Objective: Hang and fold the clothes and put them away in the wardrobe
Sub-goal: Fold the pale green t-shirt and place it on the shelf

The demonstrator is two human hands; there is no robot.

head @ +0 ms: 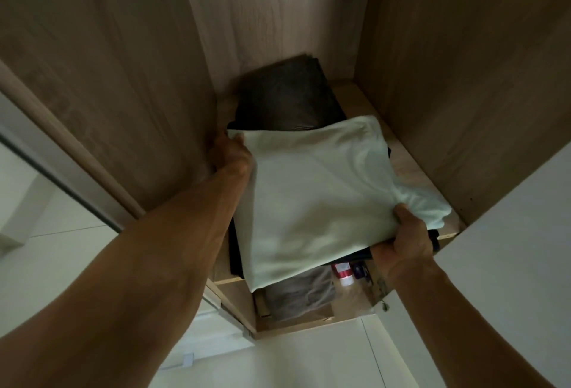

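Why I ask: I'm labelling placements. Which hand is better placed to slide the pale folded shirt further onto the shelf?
Probably right: the right hand grips the shirt's near corner and can push inward; the left hand holds the far corner by the wall.

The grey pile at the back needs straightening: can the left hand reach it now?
Probably yes. The left hand lies just short of the grey pile with nothing between, but it grips the pale shirt and must first let go.
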